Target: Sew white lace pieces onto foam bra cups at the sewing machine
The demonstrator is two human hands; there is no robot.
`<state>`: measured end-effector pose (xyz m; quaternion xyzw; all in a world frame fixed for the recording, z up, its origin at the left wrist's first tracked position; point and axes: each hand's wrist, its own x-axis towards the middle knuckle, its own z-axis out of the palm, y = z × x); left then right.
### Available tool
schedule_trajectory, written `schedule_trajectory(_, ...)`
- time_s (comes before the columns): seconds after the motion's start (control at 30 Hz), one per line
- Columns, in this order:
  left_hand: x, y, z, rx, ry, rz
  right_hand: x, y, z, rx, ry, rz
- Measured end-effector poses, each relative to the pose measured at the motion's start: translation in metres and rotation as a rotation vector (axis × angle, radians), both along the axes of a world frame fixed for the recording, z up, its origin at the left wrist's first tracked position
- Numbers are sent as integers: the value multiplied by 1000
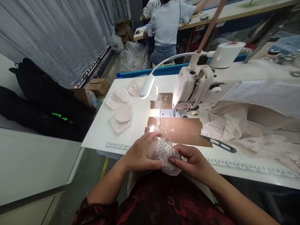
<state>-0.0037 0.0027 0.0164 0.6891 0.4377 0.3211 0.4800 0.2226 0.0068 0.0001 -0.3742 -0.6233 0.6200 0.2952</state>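
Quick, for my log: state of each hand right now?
Left hand: curved around the lace piece, holding it.
Right hand: closed, thumb and fingers pinching the same piece.

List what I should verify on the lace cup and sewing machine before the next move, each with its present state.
1. Left hand on lace cup: ok, thumb and fingers hold its left side.
2. Right hand on lace cup: ok, pinching its right side.
3. Lamp lit: ok.
4. Lace cup under presser foot: not ok, held near the front edge of the white table.
5. Sewing machine threaded at the needle: cannot tell, too small.
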Motion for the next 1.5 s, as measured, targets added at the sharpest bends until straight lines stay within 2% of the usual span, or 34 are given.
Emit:
schedule_trajectory(0.07, 3, 2, -2, -76, 36, -97, -6, -2, 1, 20, -34, 41)
schedule_trajectory(0.13, 7, 0, -7, -108, 24, -141, -9, -1, -1, 72, -56, 7)
schedule_trajectory(0.23, 9, -2, -13, -82, 18, -140, -9, 2, -6, 160, -65, -90)
schedule_trajectory(0.37, 7, -1, -11, -82, 10, -123, -12, 3, -11, 132, -117, -194)
schedule_trajectory(0.57, 6, 8, -7, -72, 81, -36, -15, 5, -12, 149, -186, -234)
schedule_trajectory(0.77, 13, 14, -12, -228, -31, -64, -15, 7, -13, 231, -229, -271)
schedule_trajectory(0.93, 17, 16, -15, -276, -88, -63, -13, 7, -13, 210, -220, -249)
schedule_trajectory(1.13, 20, 14, -18, -289, -119, -70, -5, 11, -13, 93, -150, -114)
schedule_trajectory(1.3, 24, 12, -20, -263, -134, -120, -5, 16, -3, 175, -225, -31)
schedule_trajectory(1.5, 22, 16, -18, -267, -147, -181, -4, 15, -2, 199, -241, -59)
